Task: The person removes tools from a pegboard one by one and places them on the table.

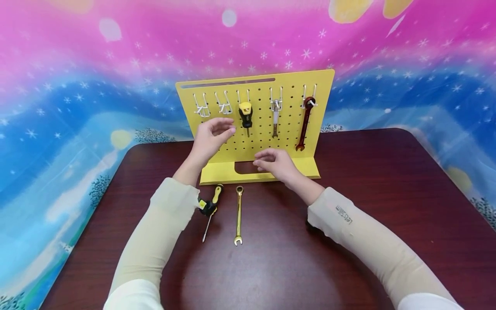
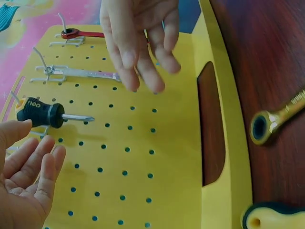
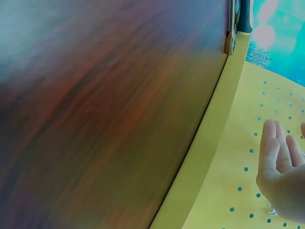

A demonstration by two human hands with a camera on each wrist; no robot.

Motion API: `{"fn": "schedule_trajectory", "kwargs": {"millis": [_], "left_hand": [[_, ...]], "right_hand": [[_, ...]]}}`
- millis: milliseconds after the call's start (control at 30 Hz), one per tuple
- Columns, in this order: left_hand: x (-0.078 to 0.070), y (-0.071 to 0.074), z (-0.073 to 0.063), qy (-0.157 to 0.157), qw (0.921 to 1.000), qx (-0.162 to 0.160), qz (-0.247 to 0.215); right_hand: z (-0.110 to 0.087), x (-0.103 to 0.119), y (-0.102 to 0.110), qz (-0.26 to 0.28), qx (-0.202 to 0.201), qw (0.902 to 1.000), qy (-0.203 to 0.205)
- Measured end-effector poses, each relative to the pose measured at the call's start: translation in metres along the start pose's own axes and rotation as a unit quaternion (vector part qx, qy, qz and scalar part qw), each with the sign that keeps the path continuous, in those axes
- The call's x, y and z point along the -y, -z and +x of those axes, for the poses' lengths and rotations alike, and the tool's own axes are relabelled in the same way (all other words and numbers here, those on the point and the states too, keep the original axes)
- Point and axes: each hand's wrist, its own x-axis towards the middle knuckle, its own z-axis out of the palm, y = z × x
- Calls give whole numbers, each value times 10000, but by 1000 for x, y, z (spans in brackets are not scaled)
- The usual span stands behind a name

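My left hand (image 1: 212, 138) is raised in front of the yellow pegboard (image 1: 286, 148), its fingers loosely bent and holding nothing. Just beyond its fingertips, a stubby black-and-yellow screwdriver (image 1: 246, 114) hangs tip down from a white hook; the left wrist view shows its cross-shaped tip (image 2: 88, 118). Lower down, my right hand (image 1: 276, 163) hovers before the board's bottom cutout with relaxed fingers and nothing in them. Further right on hooks hang a silver wrench (image 1: 275, 118) and a longer red wrench (image 1: 306, 122).
On the dark wooden table (image 1: 271, 258) lie a gold wrench (image 1: 239, 215) and a black-and-yellow screwdriver (image 1: 217, 194), with another black-and-yellow item partly behind the left sleeve. Bare white hooks (image 1: 202, 107) stick out at the board's left. A dark object (image 1: 310, 226) peeks from under the right forearm.
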Motion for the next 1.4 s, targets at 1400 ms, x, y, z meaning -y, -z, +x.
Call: {"fn": "schedule_trajectory", "kwargs": {"millis": [1400], "left_hand": [[-2, -23, 31, 274, 9835, -495, -1719]], "right_hand": [[46, 9, -15, 2735, -841, 9576, 335]]}}
